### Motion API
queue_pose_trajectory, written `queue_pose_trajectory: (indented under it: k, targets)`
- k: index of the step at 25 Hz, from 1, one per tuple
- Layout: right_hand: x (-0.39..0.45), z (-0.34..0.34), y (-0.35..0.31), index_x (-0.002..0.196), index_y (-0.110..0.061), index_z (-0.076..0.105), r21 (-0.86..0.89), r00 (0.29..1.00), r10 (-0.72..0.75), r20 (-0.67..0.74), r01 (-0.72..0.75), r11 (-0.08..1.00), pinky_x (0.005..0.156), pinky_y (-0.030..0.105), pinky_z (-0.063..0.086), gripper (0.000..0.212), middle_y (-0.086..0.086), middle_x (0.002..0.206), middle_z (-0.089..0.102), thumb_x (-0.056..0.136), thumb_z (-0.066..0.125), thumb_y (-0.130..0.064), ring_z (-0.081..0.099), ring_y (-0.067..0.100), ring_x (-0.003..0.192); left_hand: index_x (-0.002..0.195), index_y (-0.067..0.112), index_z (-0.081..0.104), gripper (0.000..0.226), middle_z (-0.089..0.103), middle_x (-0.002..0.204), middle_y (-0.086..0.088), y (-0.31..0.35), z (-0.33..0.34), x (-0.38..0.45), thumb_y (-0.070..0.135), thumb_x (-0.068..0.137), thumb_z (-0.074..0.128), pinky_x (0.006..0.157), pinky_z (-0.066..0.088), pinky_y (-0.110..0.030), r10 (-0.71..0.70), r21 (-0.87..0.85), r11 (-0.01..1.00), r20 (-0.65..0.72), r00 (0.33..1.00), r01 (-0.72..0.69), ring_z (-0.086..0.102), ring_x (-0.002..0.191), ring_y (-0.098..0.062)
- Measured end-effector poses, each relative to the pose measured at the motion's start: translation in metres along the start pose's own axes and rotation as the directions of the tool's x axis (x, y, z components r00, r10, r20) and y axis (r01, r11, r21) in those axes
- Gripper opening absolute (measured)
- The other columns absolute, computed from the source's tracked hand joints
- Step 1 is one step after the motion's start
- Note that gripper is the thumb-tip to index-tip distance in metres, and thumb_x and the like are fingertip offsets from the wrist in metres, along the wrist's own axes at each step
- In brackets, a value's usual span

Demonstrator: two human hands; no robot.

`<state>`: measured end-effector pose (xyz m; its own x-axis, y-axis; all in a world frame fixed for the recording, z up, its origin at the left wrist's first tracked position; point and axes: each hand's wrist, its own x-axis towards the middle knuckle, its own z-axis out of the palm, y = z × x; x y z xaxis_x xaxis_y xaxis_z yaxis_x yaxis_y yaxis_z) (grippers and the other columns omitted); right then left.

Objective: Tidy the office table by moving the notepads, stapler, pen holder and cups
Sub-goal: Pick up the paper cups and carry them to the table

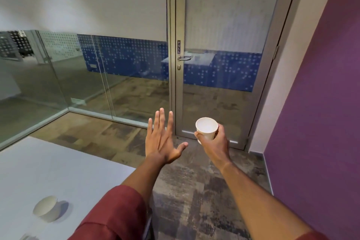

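Right hand (213, 142): wrapped around a white paper cup (206, 127), thumb on the near left side of the wall, the other fingers curled around the far right side. Cup is upright, tipped slightly toward the camera so the open mouth shows; inside looks white, contents cannot be told. It is held in the air over the carpet floor (194, 200), off the counter, in front of the lower part of the glass door (224, 54).

Left hand (165, 142): spread wide, palm down, four fingers straight and close together pointing away toward the door, thumb stuck out to the right. Holds nothing, touches nothing. It hovers over the floor just past the counter's right edge. A dark red sleeve (116, 214) covers the upper part of that arm.

The two hands are near each other, apart, the left thumb tip pointing at the cup-holding hand.

Counter (68, 171): pale grey-white top, lower left of view. A second white cup (46, 208) sits on it near the bottom left, blurred; it seems to lean or lie on its side, casting a shadow to the right. Another blurred object (27, 237) shows at the very bottom edge, too cut off to identify.

Door has a metal lever handle (184, 58). Purple wall (321, 103) on the right.
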<state>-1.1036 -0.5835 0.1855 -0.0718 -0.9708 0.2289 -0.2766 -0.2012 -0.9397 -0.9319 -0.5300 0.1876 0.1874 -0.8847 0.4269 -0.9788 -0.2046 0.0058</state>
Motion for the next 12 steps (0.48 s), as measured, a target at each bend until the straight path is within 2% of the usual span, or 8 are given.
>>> queue_pose_trajectory:
  k: [5,10,12]
  targets:
    - [0.08,0.037,0.015,0.119,-0.022,0.053,0.03,0.998,-0.016,0.062,0.014,0.999,0.079,0.026,0.043,0.066,-0.005,0.105,0.065,0.064,0.085,-0.039,0.059,0.016,0.1,0.154,0.014,-0.018,0.114,-0.021,0.161,-0.018,-0.009,0.037,0.066,0.084,0.075,0.026,0.123,-0.002,-0.05,-0.06,0.055,0.997,0.004,0.998,0.06,-0.017,0.151,-0.031]
    - [0.178,0.084,0.027,0.116,-0.023,0.053,0.086,0.977,-0.077,0.2,0.061,0.994,0.081,0.026,0.044,0.063,-0.004,0.107,0.065,0.064,0.085,-0.039,0.058,0.015,0.101,0.154,0.014,-0.015,0.115,-0.019,0.162,-0.018,-0.017,0.077,0.144,0.083,0.075,0.032,0.123,-0.001,-0.051,-0.18,0.092,0.979,-0.013,0.984,0.18,-0.015,0.151,-0.032]
    - [0.215,0.104,0.026,0.114,-0.025,0.053,0.097,0.961,-0.101,0.257,0.079,0.992,0.08,0.025,0.042,0.061,-0.006,0.107,0.065,0.064,0.084,-0.041,0.058,0.014,0.101,0.153,0.014,-0.018,0.115,-0.02,0.161,-0.019,-0.02,0.087,0.173,0.084,0.074,0.027,0.123,-0.001,-0.051,-0.236,0.105,0.966,-0.015,0.972,0.237,-0.016,0.151,-0.032]
